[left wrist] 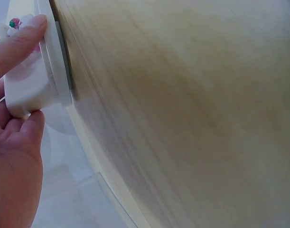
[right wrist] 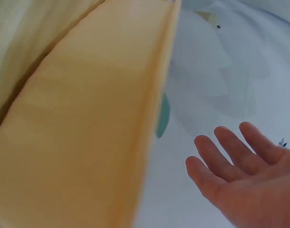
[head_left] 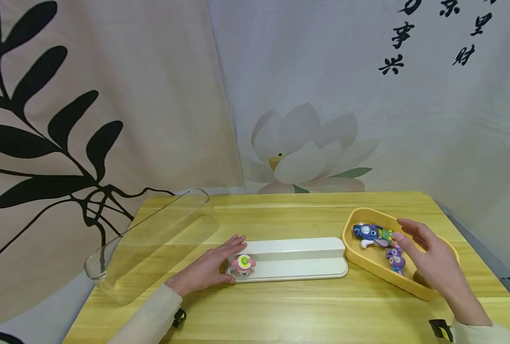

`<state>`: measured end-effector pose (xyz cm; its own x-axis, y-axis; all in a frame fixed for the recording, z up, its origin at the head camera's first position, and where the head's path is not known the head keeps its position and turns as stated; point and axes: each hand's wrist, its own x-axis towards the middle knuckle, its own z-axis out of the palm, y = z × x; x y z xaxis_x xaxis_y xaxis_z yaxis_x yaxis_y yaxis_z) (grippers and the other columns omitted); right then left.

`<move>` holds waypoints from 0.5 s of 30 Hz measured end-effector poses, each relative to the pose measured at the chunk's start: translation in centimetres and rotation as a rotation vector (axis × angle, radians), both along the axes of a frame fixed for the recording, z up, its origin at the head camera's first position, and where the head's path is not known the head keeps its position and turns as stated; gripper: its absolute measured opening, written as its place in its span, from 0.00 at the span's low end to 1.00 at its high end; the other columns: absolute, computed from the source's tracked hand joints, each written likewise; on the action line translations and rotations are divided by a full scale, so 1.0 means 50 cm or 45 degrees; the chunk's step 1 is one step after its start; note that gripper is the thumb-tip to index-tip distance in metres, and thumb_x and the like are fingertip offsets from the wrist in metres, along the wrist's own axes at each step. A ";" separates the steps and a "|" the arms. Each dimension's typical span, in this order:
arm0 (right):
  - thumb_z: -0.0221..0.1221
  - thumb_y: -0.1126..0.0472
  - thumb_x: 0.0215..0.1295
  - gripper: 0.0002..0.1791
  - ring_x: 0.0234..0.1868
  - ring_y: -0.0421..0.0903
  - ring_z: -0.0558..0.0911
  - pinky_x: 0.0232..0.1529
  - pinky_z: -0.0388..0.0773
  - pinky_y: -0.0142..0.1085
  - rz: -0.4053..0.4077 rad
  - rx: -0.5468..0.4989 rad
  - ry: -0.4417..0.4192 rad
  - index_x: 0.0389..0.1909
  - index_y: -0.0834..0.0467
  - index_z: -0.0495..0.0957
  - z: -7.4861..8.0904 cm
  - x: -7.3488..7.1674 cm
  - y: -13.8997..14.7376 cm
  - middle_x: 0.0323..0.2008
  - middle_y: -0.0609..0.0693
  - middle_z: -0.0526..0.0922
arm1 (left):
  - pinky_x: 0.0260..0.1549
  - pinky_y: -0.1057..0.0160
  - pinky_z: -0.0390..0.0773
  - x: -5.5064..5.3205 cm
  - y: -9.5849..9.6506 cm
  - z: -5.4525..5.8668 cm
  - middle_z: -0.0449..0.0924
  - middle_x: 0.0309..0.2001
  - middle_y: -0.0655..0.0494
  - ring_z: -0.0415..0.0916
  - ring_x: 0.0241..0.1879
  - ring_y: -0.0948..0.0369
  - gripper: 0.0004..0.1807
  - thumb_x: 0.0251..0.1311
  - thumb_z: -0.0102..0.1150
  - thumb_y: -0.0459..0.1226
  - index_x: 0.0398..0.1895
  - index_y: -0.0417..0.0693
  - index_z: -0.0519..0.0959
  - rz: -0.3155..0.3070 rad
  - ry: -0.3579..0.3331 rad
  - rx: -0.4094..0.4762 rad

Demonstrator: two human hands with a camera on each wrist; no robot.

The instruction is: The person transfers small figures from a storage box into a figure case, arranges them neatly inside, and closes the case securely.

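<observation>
Wood-grain table (head_left: pixel 281 313): left hand (head_left: pixel 209 267) grips the left end of a long white stepped base (head_left: pixel 298 270); the left wrist view adds fingertips curled around that end, hidden from the head view. Pink figurine (head_left: pixel 243 264) sits there. Right hand (head_left: pixel 431 258) is empty, fingers spread, slightly bent, above a yellow boat-shaped tray (head_left: pixel 377 270); only the head view shows blue (head_left: pixel 366 231) and purple figurines (head_left: pixel 395 260) inside. Clear box-shaped cover (head_left: pixel 164 248) at left; lotus-printed cloth (head_left: pixel 306 153) behind.
</observation>
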<state>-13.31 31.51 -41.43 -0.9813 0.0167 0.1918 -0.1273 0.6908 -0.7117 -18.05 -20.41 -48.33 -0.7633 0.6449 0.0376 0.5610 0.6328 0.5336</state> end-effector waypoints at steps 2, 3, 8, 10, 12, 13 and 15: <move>0.52 0.47 0.81 0.32 0.65 0.75 0.71 0.43 0.60 0.06 -0.005 0.006 -0.023 0.75 0.64 0.65 -0.008 -0.003 0.011 0.67 0.73 0.72 | 0.74 0.43 0.62 0.000 0.000 0.000 0.49 0.83 0.51 0.47 0.81 0.51 0.53 0.52 0.79 0.35 0.81 0.47 0.61 -0.003 0.001 0.000; 0.52 0.47 0.81 0.32 0.64 0.75 0.72 0.42 0.61 0.07 -0.006 0.007 -0.036 0.74 0.65 0.65 -0.012 -0.005 0.015 0.67 0.73 0.72 | 0.74 0.43 0.62 0.000 0.000 0.000 0.49 0.83 0.51 0.47 0.81 0.51 0.53 0.52 0.79 0.35 0.81 0.47 0.60 -0.003 0.002 0.000; 0.51 0.48 0.82 0.32 0.54 0.32 0.80 0.41 0.65 0.09 0.011 0.012 -0.050 0.71 0.69 0.67 -0.033 -0.011 0.036 0.64 0.74 0.74 | 0.74 0.42 0.62 0.000 0.000 -0.001 0.49 0.83 0.50 0.47 0.81 0.51 0.53 0.52 0.79 0.35 0.81 0.48 0.61 -0.004 -0.001 0.000; 0.51 0.49 0.82 0.31 0.51 0.24 0.77 0.41 0.67 0.09 0.022 0.021 -0.047 0.70 0.70 0.67 -0.040 -0.013 0.044 0.63 0.74 0.75 | 0.74 0.42 0.62 -0.001 0.000 -0.001 0.49 0.83 0.49 0.46 0.81 0.51 0.53 0.52 0.79 0.35 0.81 0.48 0.61 -0.006 -0.003 0.001; 0.51 0.49 0.82 0.31 0.53 0.33 0.81 0.41 0.67 0.10 0.027 0.039 -0.058 0.70 0.71 0.67 -0.045 -0.014 0.051 0.63 0.74 0.75 | 0.74 0.42 0.62 -0.001 0.000 -0.001 0.49 0.83 0.50 0.46 0.81 0.51 0.52 0.53 0.79 0.35 0.81 0.48 0.61 -0.006 -0.005 0.001; 0.50 0.49 0.82 0.31 0.56 0.43 0.83 0.41 0.67 0.11 0.026 0.052 -0.071 0.70 0.71 0.67 -0.048 -0.015 0.054 0.63 0.74 0.75 | 0.74 0.42 0.62 -0.001 0.000 0.000 0.49 0.83 0.51 0.46 0.81 0.51 0.52 0.53 0.79 0.35 0.81 0.48 0.61 -0.005 -0.006 0.001; 0.49 0.47 0.82 0.32 0.59 0.64 0.80 0.40 0.68 0.14 0.022 0.079 -0.109 0.70 0.71 0.67 -0.052 -0.016 0.059 0.63 0.74 0.75 | 0.74 0.43 0.62 -0.001 0.000 0.000 0.48 0.83 0.52 0.46 0.81 0.52 0.52 0.53 0.79 0.35 0.81 0.48 0.60 -0.005 -0.010 0.000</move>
